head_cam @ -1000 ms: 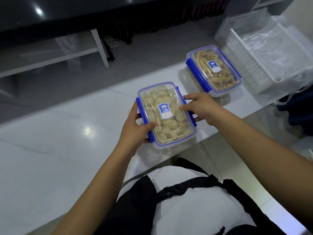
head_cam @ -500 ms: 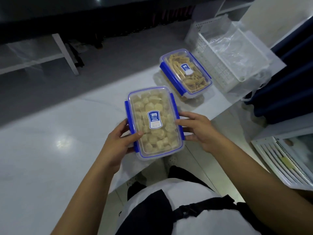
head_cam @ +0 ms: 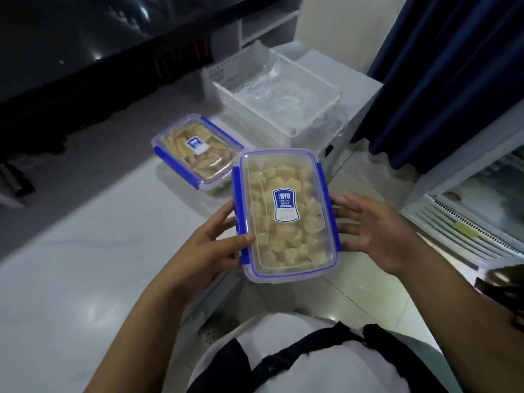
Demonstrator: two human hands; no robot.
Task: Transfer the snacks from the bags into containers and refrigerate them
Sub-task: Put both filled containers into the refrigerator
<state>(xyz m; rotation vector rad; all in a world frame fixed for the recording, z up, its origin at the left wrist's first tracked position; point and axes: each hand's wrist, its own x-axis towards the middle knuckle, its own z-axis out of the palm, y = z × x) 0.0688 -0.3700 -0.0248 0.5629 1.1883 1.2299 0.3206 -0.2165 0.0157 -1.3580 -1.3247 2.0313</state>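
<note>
A glossy white counter [head_cam: 85, 251] runs under both hands; the left hand [head_cam: 209, 251] grips the sealed box of pale snacks [head_cam: 286, 214], thumb on its lid, the right hand [head_cam: 377, 231] wide beside it. A second filled box [head_cam: 195, 151] sits beyond the fingertips; refrigerating seems what is left

Clear container [head_cam: 286, 217] with blue clips, pale yellow snacks, white basket [head_cam: 272, 89], navy curtain [head_cam: 453, 75]

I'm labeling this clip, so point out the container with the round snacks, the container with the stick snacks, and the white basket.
round-snack container [head_cam: 286, 205]: head view, on the lid's label.
stick-snack container [head_cam: 195, 145]: head view, on the lid's label.
white basket [head_cam: 226, 72]: head view, on its slotted left wall.
</note>
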